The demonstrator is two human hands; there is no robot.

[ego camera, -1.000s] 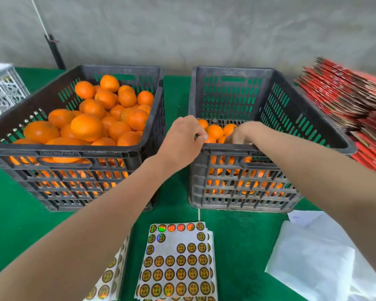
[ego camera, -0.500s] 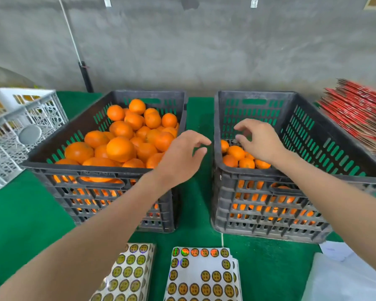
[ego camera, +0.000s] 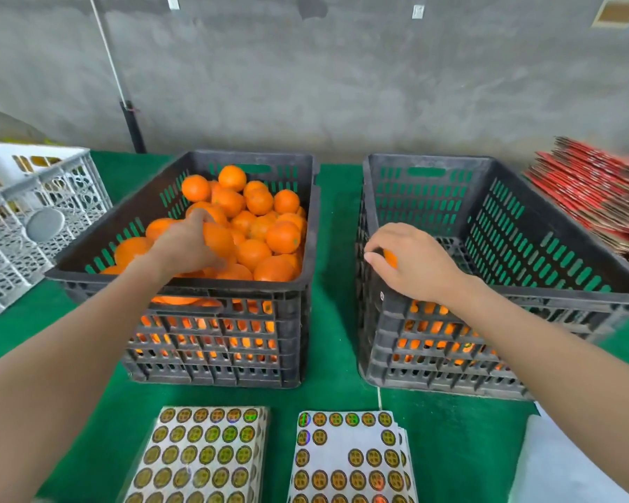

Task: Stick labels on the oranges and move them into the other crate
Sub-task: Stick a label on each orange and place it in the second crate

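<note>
Two black crates stand side by side on the green cloth. The left crate (ego camera: 302, 248) is heaped with oranges (ego camera: 258, 226). My left hand (ego camera: 184, 246) reaches into it and grips one orange (ego camera: 217, 238) near the front. The right crate (ego camera: 433, 197) holds a low layer of oranges, seen mostly through its front slots (ego camera: 433, 328). My right hand (ego camera: 416, 265) hovers over that crate's near left corner with fingers loosely curled, and an orange (ego camera: 391, 257) shows just beneath them. Two sheets of round gold labels (ego camera: 204, 455) (ego camera: 349, 462) lie in front of the crates.
A white latticed crate (ego camera: 33, 212) stands at the far left. A stack of flat red cartons (ego camera: 596, 190) lies at the right, beside the right crate. White paper (ego camera: 567, 466) covers the near right corner. A grey wall rises close behind the table.
My left hand has swung left from the gap between the crates into the left crate and taken hold of an orange. My right hand drew back toward the right crate's near left corner.
</note>
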